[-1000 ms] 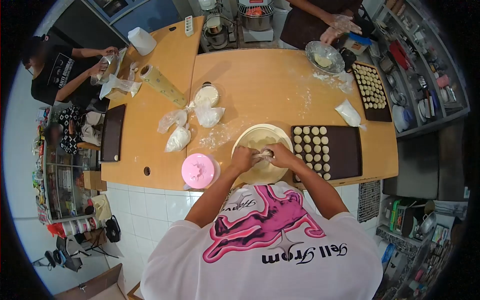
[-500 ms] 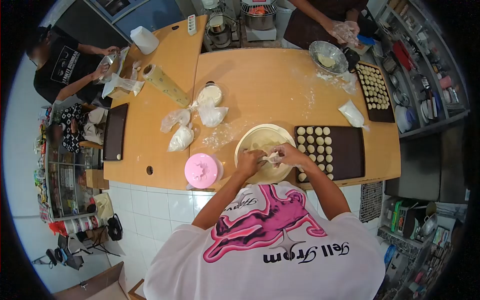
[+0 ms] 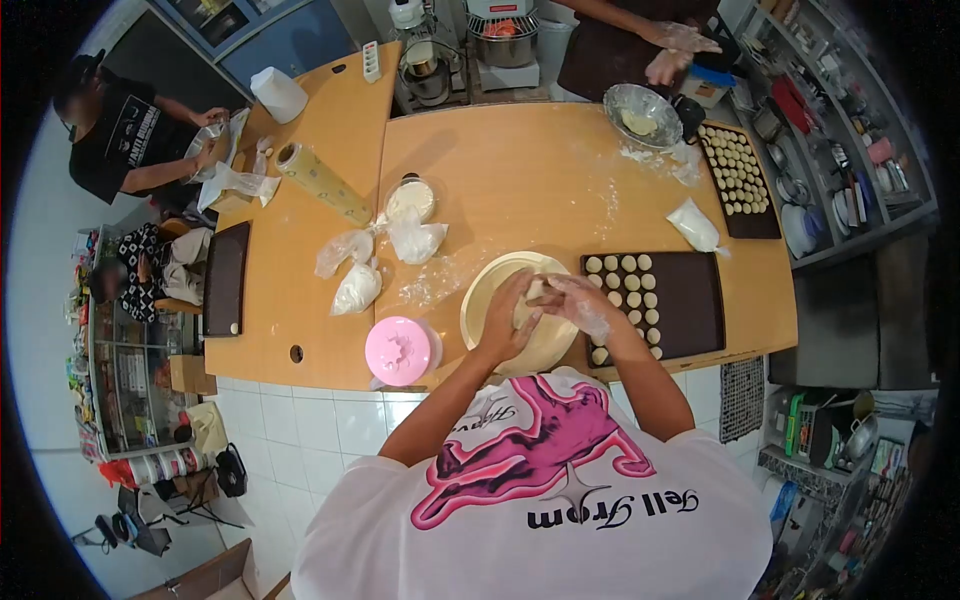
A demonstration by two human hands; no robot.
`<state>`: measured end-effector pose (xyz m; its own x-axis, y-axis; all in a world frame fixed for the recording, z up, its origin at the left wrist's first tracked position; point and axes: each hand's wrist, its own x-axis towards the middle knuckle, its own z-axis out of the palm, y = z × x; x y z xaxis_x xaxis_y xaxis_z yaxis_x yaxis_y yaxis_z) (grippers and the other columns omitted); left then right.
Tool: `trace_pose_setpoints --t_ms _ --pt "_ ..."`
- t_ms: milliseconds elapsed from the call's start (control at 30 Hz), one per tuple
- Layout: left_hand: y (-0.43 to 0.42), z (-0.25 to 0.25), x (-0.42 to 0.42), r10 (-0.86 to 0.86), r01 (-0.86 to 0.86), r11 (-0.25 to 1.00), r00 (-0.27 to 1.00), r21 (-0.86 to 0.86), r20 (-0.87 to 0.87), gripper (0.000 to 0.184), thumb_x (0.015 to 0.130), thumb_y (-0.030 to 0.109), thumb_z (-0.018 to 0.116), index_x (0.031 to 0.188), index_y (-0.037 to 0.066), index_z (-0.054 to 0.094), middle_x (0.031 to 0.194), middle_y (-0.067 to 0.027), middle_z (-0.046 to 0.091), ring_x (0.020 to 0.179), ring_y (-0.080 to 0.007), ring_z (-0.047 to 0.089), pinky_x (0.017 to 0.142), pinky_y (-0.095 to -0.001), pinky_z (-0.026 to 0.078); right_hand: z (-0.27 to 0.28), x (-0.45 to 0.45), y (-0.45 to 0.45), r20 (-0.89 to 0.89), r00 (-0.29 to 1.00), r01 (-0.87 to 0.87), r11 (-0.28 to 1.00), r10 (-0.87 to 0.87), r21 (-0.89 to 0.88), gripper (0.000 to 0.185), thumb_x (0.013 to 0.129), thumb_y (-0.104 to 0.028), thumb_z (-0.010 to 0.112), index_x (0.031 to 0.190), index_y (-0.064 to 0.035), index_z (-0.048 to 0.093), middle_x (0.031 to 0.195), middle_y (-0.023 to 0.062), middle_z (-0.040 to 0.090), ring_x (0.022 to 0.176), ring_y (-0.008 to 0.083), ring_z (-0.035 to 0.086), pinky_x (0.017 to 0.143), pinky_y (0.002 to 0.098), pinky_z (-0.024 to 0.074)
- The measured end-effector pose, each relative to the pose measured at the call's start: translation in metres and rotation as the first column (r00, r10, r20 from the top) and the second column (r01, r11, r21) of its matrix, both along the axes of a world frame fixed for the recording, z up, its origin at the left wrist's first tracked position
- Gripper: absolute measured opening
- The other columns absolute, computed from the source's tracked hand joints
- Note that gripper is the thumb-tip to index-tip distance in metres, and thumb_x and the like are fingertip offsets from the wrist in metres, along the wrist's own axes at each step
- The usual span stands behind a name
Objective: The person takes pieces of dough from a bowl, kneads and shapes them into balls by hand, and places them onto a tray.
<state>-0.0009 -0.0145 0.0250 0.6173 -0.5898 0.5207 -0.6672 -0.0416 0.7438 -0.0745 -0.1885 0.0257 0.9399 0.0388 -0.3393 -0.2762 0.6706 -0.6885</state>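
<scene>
Dough clinging to the fingers could tear or misshape the pale piece of dough (image 3: 537, 289) above the cream bowl (image 3: 553, 349), and a loose hold could drop it back in, close by the tray (image 3: 690, 305) of rounds (image 3: 649, 282). The person's left hand (image 3: 508, 316) and right hand (image 3: 585, 304) cup around it, fingers part-curled; how firmly either grips, this onlooker cannot tell.
</scene>
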Motion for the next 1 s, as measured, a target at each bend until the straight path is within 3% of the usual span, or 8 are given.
trace_pose_setpoints --t_ms 233,333,467,633,767,867,933,1000 --pt "-0.017 -0.008 0.018 -0.007 -0.243 0.966 0.308 -0.086 -0.952 0.030 0.100 0.025 0.046 0.112 0.001 0.059 0.117 -0.0203 0.058 0.103 -0.0233 0.061 0.084 -0.0296 0.052 0.033 -0.002 0.015 -0.097 0.964 -0.264 0.843 0.248 -0.469 0.046 0.098 -0.039 0.046 0.124 -0.0012 0.054 0.120 0.0113 0.060 0.113 0.0223 0.053 0.097 0.0365 0.0401" --pt "-0.022 -0.014 0.026 -0.532 -0.529 0.765 -0.196 -0.368 -0.824 0.038 0.099 0.027 0.048 0.128 0.002 0.049 0.126 -0.0208 0.053 0.106 -0.0236 0.060 0.088 -0.0285 0.051 0.053 0.000 0.013 0.035 0.993 -0.005 0.337 0.113 -0.941 0.047 0.097 -0.039 0.046 0.129 -0.0044 0.051 0.128 0.0147 0.054 0.120 0.0289 0.048 0.101 0.0384 0.0359" --pt "-0.034 0.017 -0.007 -0.525 -0.165 0.851 -0.225 -0.499 -0.821 0.048 0.102 0.036 0.033 0.145 0.015 0.030 0.141 -0.0096 0.042 0.128 -0.0258 0.043 0.107 -0.0356 0.036 0.053 0.020 0.037 0.415 0.908 0.417 -0.203 0.051 -0.886 0.043 0.094 -0.031 0.050 0.131 -0.0100 0.051 0.137 0.0181 0.045 0.128 0.0383 0.038 0.104 0.0443 0.0293" --pt "-0.023 0.036 0.020 -0.798 -0.334 0.600 -0.188 -0.727 -0.572 0.061 0.097 0.056 0.025 0.148 0.022 0.025 0.151 -0.0094 0.028 0.139 -0.0295 0.026 0.114 -0.0474 0.022 0.058 0.010 0.063 0.411 0.813 0.327 0.260 0.412 -0.908 0.051 0.099 -0.037 0.036 0.143 -0.0114 0.039 0.151 0.0163 0.028 0.142 0.0378 0.015 0.114 0.0503 0.0058" --pt "-0.027 0.060 0.000 -0.655 -0.152 0.754 -0.106 -0.639 -0.748 0.063 0.096 0.055 0.029 0.149 0.023 0.021 0.153 -0.0087 0.024 0.141 -0.0314 0.021 0.115 -0.0481 0.019 0.057 0.023 0.042 0.285 0.889 0.313 -0.023 0.357 -0.949 0.051 0.096 -0.032 0.042 0.142 -0.0124 0.038 0.152 0.0146 0.027 0.142 0.0400 0.015 0.112 0.0565 0.0042" --pt "-0.034 0.022 -0.016 -0.813 -0.061 0.573 0.087 -0.817 -0.576 0.056 0.098 0.053 0.023 0.150 0.035 0.012 0.156 -0.0012 0.017 0.142 -0.0307 0.019 0.115 -0.0483 0.016 0.069 0.030 0.057 0.418 0.810 0.478 -0.051 0.411 -0.877 0.052 0.095 -0.033 0.042 0.143 -0.0153 0.038 0.152 0.0142 0.026 0.141 0.0393 0.016 0.111 0.0598 0.0045" --pt "-0.060 0.043 -0.011 -0.687 0.064 0.455 0.659 -0.888 -0.305 0.056 0.098 0.054 0.022 0.149 0.037 0.010 0.156 -0.0024 0.017 0.141 -0.0300 0.019 0.115 -0.0468 0.018 0.075 0.018 0.058 0.377 0.742 0.390 0.101 0.554 -0.915 0.053 0.095 -0.035 0.043 0.144 -0.0143 0.037 0.155 0.0139 0.021 0.142 0.0424 0.010 0.113 0.0529 0.0041" --pt "-0.024 0.057 0.013 -0.614 -0.215 0.769 0.016 -0.602 -0.789 0.060 0.098 0.055 0.023 0.150 0.029 0.012 0.153 -0.0058 0.024 0.140 -0.0297 0.025 0.113 -0.0453 0.023 0.069 0.012 0.053 0.498 0.698 0.313 0.406 0.515 -0.859 0.053 0.096 -0.034 0.042 0.144 -0.0137 0.037 0.155 0.0148 0.020 0.142 0.0423 0.011 0.113 0.0522 0.0054"
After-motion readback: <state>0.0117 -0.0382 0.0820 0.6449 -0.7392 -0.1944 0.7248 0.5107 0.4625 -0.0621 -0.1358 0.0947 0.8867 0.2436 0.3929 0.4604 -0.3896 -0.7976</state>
